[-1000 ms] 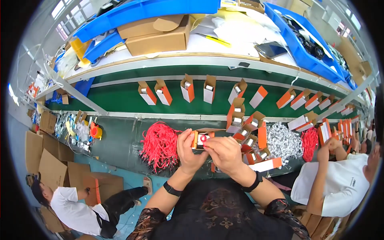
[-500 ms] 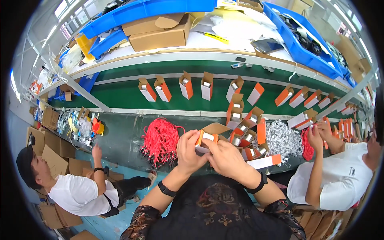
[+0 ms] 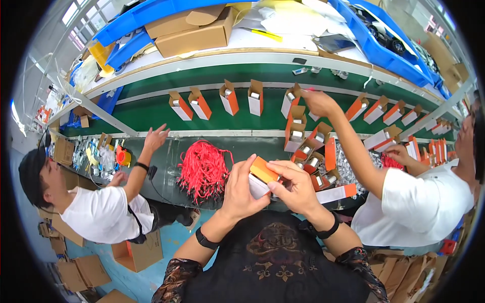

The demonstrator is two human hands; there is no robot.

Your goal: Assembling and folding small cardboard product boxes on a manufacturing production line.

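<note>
My left hand [image 3: 238, 191] wraps round a small orange and white carton [image 3: 259, 185], held in front of my chest. From the other side my right hand [image 3: 295, 188] grips it too, fingers and thumb at its orange top. That top is closed, so whatever is inside is hidden. Just right of my hands stand several open cartons [image 3: 295, 127] with white cylindrical items in them. A closed orange and white carton [image 3: 333, 194] lies beside my right wrist. To the left of my hands is a heap of pinkish-red cords [image 3: 204, 169].
Open cartons [image 3: 255, 103] stand spaced along the green conveyor belt [image 3: 151, 108]. A co-worker's arm [image 3: 353, 146] reaches across the bench on the right; another co-worker's hand [image 3: 155, 137] hovers at the left. Silver wrapped pieces [image 3: 348, 171] lie behind the cartons.
The carton's brown flap has been folded down, and its orange top now covers the white item. The right co-worker has stretched an arm to the belt; the left one's hand has risen.
</note>
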